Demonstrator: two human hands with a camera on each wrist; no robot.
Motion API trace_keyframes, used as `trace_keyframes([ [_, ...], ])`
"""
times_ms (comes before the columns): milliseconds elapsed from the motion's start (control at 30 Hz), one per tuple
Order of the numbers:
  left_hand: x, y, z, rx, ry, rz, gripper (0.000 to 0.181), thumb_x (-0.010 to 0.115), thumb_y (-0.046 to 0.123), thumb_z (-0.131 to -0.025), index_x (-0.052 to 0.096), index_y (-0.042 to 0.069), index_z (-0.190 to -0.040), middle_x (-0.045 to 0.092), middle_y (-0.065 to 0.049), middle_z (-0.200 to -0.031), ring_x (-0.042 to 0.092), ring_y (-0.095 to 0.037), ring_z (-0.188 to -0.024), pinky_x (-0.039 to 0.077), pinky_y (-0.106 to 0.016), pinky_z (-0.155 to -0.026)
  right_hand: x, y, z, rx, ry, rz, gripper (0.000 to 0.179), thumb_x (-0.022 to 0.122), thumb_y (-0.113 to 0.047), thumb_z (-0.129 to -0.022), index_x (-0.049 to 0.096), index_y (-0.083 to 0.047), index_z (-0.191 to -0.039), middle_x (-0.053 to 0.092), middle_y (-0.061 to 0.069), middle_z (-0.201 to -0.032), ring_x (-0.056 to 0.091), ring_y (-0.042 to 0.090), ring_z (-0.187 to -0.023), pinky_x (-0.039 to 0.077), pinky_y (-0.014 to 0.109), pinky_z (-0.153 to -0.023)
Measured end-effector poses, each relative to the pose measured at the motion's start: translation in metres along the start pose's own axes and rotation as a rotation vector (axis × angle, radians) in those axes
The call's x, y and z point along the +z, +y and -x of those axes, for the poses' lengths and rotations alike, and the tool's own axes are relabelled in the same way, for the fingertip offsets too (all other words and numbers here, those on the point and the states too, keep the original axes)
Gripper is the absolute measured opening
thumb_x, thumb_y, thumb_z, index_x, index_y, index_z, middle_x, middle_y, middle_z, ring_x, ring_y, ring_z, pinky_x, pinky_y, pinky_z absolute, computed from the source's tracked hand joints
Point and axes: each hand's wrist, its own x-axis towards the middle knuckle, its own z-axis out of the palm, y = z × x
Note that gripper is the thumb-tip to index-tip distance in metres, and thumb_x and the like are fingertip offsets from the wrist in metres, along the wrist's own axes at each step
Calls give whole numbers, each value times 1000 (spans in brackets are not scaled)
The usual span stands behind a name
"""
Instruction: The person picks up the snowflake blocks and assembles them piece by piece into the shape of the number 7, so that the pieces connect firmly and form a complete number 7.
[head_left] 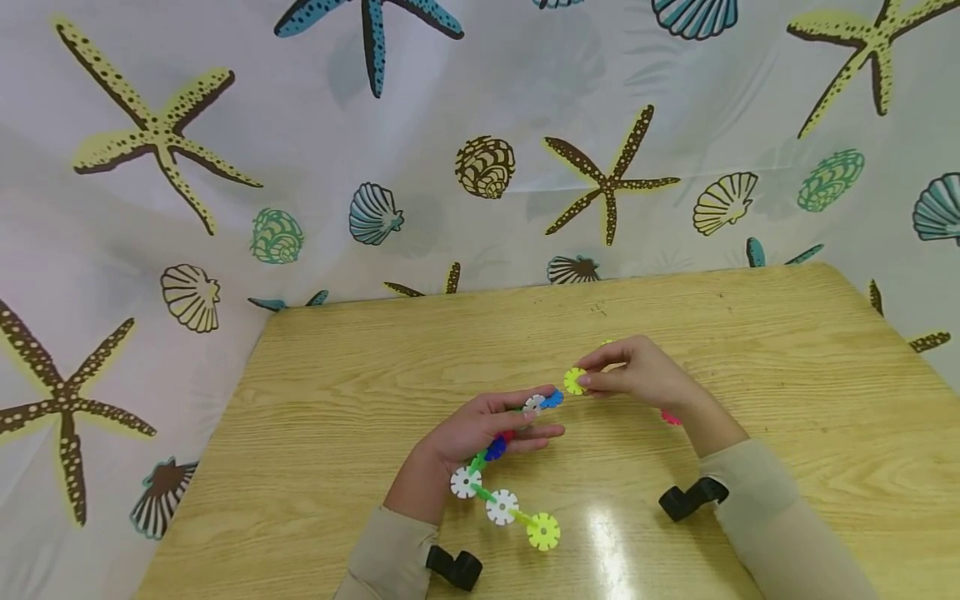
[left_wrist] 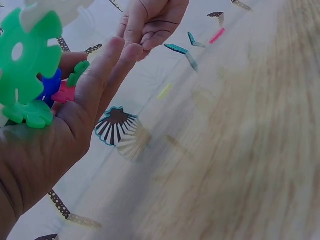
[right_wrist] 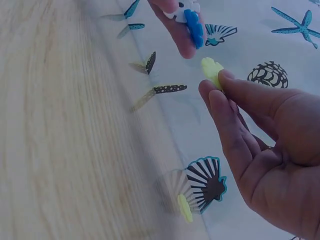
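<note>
A chain of slotted plastic snowflake discs [head_left: 502, 507] in white, green, blue, red and yellow runs across my left hand [head_left: 468, 427]. That hand grips it between thumb and fingers near a white disc [head_left: 534, 404], and a light blue disc [head_left: 553, 399] sticks out at the fingertips. The chain's other end hangs below the palm and finishes in a yellow disc [head_left: 543, 532]. My right hand [head_left: 637, 371] pinches a single yellow disc [head_left: 574, 382] between thumb and fingertips. A small gap separates it from the light blue disc, as the right wrist view also shows.
On the wooden table [head_left: 337, 375], a pink disc [head_left: 671, 417] lies by my right wrist, partly covered. Another yellow disc [head_left: 607, 342] peeks out behind the right hand. A sheet printed with starfish and shells [head_left: 420, 125] hangs behind the table.
</note>
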Motion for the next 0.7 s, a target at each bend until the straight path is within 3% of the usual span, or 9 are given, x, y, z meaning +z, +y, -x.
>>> trace_keyframes([
  [200,1,0,0,-7,2,-3,46,48,11,-106,43,4,-151,32,-6,-163,55,-31,-132,50,-35,-106,4,-7,2,-25,-3,-5,30,71,-16,-93,71,1,-118,70,15,-111,73,27,-95,61,45,-87],
  [700,0,2,2,7,-31,10,47,46,12,-107,40,3,-152,31,-8,-163,54,-33,-134,50,-36,-106,8,-7,1,-37,-44,-24,27,72,-14,-93,72,1,-114,70,15,-111,74,21,-92,62,42,-86],
])
